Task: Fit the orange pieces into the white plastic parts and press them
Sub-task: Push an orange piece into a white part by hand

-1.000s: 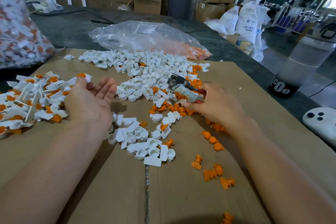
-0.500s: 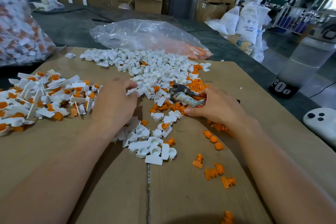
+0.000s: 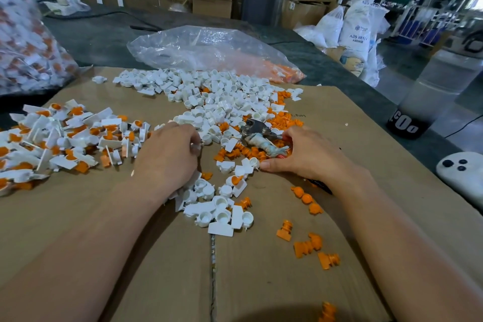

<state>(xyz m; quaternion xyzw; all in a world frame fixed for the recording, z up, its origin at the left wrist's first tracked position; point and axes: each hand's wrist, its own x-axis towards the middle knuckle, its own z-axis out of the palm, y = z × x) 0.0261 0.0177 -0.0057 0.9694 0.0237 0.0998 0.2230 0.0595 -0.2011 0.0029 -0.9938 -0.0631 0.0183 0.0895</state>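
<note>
Two arms show from the near edge of the worktop. The left grip (image 3: pixel 170 162) is a bare hand, and its back and knuckles are easy to see. The right grip (image 3: pixel 305 154) is a bare hand too, and its thumb (image 3: pixel 264 165) has a short nail. The left forearm (image 3: pixel 86 243) and the right forearm (image 3: pixel 392 230) are bare all the way down.

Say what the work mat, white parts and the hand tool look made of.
Work mat: brown cardboard, matte, flap seam visible. White parts: moulded plastic, smooth, faint gloss, uniform colour. Hand tool: head likely bare steel, grey with glints; handle wrapped in grubby pale tape or cloth, can't tell which.
</note>
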